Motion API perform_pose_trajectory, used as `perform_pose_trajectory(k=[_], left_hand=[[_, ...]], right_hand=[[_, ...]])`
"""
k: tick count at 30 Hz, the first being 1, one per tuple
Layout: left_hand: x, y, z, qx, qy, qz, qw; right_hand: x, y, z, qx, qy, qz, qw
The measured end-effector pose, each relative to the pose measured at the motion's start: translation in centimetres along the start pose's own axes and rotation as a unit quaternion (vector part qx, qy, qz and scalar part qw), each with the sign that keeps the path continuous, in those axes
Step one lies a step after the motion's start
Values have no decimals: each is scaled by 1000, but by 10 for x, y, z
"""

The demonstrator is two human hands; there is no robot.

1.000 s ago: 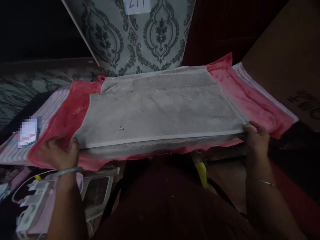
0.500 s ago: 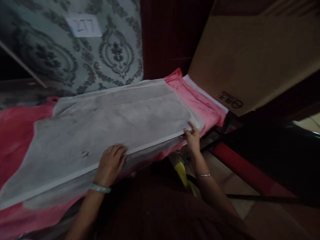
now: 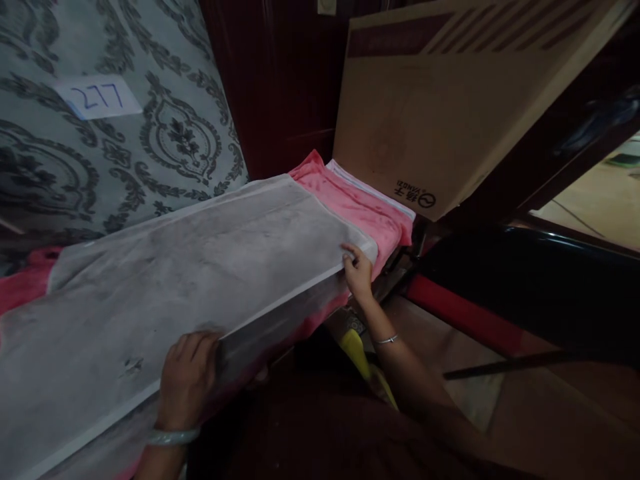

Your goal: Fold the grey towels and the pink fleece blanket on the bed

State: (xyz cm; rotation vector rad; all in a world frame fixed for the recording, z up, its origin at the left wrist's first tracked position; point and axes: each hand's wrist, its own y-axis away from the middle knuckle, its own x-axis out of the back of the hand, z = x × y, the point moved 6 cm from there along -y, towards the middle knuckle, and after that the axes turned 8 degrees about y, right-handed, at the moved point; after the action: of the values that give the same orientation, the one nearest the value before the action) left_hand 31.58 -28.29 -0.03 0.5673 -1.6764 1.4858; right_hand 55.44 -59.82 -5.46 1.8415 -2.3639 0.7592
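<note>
A folded grey towel point(image 3: 190, 267) with a white border lies spread over a pink towel point(image 3: 360, 207). My left hand point(image 3: 187, 380), with a pale bangle at the wrist, rests on the towel's near edge, fingers curled over the border. At the towel's right near corner my right hand point(image 3: 357, 270) pinches the white edge between thumb and fingers; a thin bracelet sits on that wrist.
A patterned grey-green panel point(image 3: 125, 133) with a paper label reading 277 stands behind the towels. A big cardboard box point(image 3: 450, 100) leans at the right. Below are a yellow object point(image 3: 357, 350), a red bar point(image 3: 460, 317) and a dark surface.
The view has swung right. My left hand slid from the towel's left corner toward the middle of its near edge. The right hand stays on the right corner.
</note>
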Motion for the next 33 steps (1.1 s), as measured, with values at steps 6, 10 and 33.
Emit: perform_pose_trajectory(k=[6, 10, 33], left_hand=[[-6, 3, 5, -27, 3, -11, 1000], [-8, 6, 8, -16, 5, -11, 1000], [-19, 28, 11, 77, 22, -96, 992]], right_hand=[[-10, 1, 18, -98, -56, -24, 993], [-9, 3, 23, -122, -70, -30, 990], [8, 15, 26, -38, -40, 42, 998]])
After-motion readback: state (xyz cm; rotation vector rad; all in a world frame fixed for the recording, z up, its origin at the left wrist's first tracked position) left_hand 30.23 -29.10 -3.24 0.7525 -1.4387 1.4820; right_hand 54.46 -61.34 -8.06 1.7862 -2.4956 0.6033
